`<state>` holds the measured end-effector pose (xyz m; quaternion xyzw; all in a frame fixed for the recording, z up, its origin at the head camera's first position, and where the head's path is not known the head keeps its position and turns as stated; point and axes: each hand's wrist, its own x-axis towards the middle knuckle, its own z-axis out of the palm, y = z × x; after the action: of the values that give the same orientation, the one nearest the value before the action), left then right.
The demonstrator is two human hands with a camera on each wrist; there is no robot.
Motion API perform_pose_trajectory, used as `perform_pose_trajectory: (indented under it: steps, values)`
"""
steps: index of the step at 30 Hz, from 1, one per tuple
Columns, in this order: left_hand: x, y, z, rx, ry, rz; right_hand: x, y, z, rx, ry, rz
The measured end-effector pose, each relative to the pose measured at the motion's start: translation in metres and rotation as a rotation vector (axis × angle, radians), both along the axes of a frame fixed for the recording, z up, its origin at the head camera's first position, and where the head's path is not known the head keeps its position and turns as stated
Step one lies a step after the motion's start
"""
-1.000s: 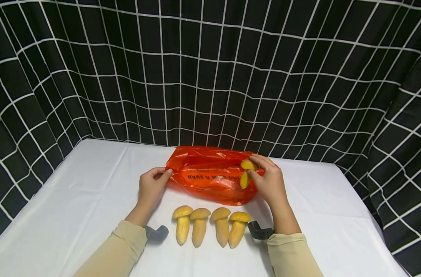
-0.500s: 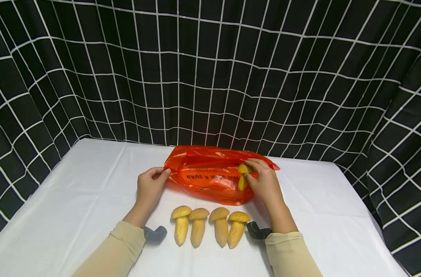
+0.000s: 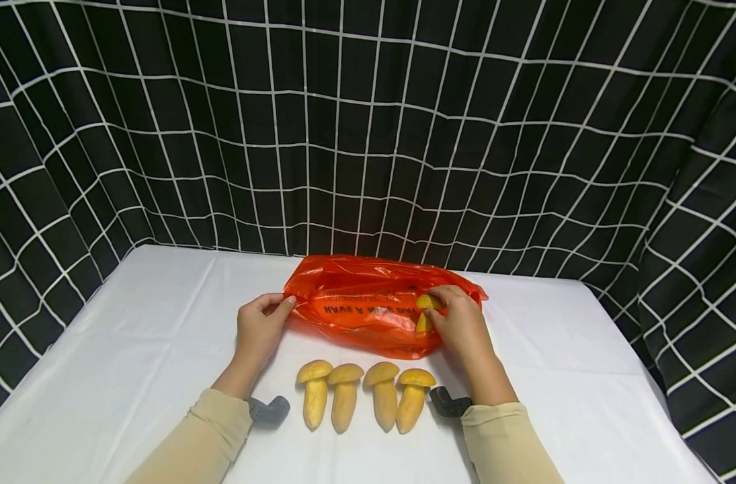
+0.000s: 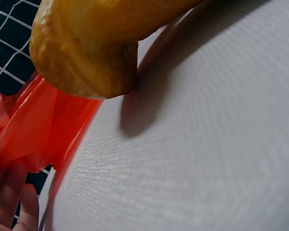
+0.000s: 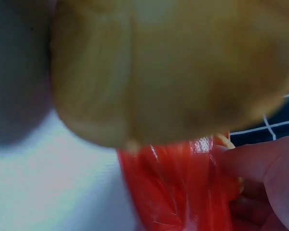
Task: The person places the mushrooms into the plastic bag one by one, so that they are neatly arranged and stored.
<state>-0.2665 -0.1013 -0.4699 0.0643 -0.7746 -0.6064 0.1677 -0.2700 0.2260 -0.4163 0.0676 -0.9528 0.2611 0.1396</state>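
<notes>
A red plastic bag (image 3: 355,329) with printed lettering lies on its side across the table, its mouth spread toward the person. At its left edge, my left hand (image 3: 261,328) pinches the bag's rim between thumb and fingers. My right hand (image 3: 462,323) holds a yellow mushroom (image 3: 427,302) at the right part of the opening; the fingers cover some of its cap and stem. In the right wrist view the right hand (image 5: 274,178) is partly behind red plastic. A nearby mushroom (image 4: 82,53) fills the top of the left wrist view.
Several yellow-tan mushrooms (image 3: 343,396) lie in a row on the white tablecloth (image 3: 162,336), caps toward the bag, between the forearms. A dark wrist device (image 3: 450,402) sits at the right wrist, a grey one (image 3: 269,411) at the left. Black grid-patterned curtains (image 3: 355,134) enclose the table.
My right hand has lowered the mushroom toward the near side of the bag's opening and slightly left, with more of it now covered. The left hand keeps its pinch on the rim.
</notes>
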Motion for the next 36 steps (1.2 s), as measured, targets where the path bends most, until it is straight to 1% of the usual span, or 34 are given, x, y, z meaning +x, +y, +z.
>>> perform_pose_trajectory:
  steps: [7, 16, 22, 25, 30, 33, 36]
  values:
    - [0.0, 0.002, 0.0, 0.001, -0.011, -0.009, -0.001, 0.003, -0.005, 0.005, -0.051, -0.006]
    - [0.001, 0.002, 0.001, -0.014, -0.02, -0.008, -0.005, 0.003, -0.012, 0.01, -0.076, 0.002]
    - [0.001, 0.001, 0.001, 0.009, -0.009, -0.014, -0.003, 0.003, -0.01, 0.024, -0.109, 0.013]
    - [0.001, 0.0, 0.001, 0.02, 0.003, -0.021, -0.002, 0.003, -0.008, 0.022, -0.153, 0.024]
    - [0.001, 0.0, 0.002, 0.016, 0.004, -0.025, -0.001, 0.005, -0.003, 0.016, -0.23, 0.043]
    - [0.001, 0.0, 0.002, 0.016, 0.003, -0.026, -0.002, 0.005, -0.003, 0.013, -0.241, 0.047]
    - [0.001, 0.0, 0.002, 0.015, 0.0, -0.027, -0.002, 0.005, -0.004, 0.015, -0.234, 0.048]
